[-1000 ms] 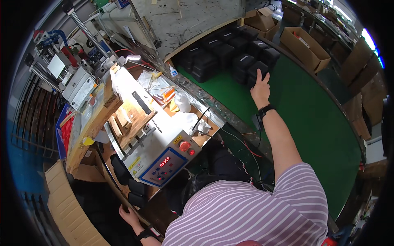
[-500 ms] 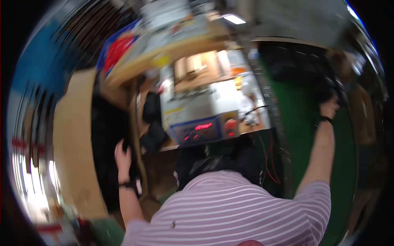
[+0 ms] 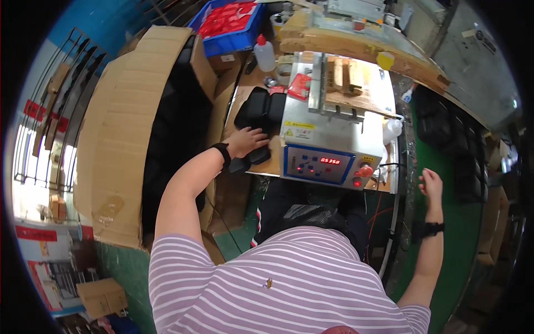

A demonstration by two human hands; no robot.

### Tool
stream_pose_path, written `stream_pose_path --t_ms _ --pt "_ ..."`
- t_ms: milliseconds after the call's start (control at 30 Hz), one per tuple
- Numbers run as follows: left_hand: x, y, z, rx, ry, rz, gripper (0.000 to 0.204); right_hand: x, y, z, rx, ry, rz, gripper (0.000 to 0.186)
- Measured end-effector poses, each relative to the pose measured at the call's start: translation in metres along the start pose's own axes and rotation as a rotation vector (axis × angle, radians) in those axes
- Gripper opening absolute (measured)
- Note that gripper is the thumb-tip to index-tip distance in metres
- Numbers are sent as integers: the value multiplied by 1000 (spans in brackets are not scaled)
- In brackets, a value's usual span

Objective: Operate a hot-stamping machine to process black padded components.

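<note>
Open carton [image 3: 125,128]: far left
Left hand [image 3: 247,142]: nearer one, fingers loosely spread on the cases, gripping or not, can't tell
Black cases [image 3: 255,106]: there, under and beyond those fingertips, far one's long axis running away from the body
Right hand [image 3: 433,189]: well apart, fingers half curled, seemingly empty

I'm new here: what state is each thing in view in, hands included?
Left hand: open, palm down at black cases
Right hand: fingers loosely curled, nothing visible in it
Black cases: close together, partly hidden
Cardboard box: open, holding black items
Blue crate: open, full of red pieces
Display: lit red
Red-capped bottle: upright, capped
</note>
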State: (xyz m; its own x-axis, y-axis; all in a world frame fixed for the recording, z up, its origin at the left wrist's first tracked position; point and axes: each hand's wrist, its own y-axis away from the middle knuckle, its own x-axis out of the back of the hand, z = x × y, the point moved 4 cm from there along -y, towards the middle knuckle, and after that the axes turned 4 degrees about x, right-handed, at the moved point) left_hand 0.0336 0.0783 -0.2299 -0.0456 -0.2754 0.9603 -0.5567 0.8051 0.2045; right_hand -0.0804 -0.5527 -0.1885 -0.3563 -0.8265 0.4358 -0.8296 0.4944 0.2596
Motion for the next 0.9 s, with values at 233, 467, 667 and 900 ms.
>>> stream_pose_path --t_ms 233,467,667,900 --pt "58 13 -13 70 84 39 89 -43 -5 35 -349 -433 -74 13" --pt "152 62 -28 597 308 565 83 -34 -4 37 -352 -498 -96 14" --pt "248 17 -6 449 804 653 86 -33 -5 32 -353 -479 -94 12" --pt "319 -110 22 448 450 504 67 -36 -4 37 -309 -486 -114 14"
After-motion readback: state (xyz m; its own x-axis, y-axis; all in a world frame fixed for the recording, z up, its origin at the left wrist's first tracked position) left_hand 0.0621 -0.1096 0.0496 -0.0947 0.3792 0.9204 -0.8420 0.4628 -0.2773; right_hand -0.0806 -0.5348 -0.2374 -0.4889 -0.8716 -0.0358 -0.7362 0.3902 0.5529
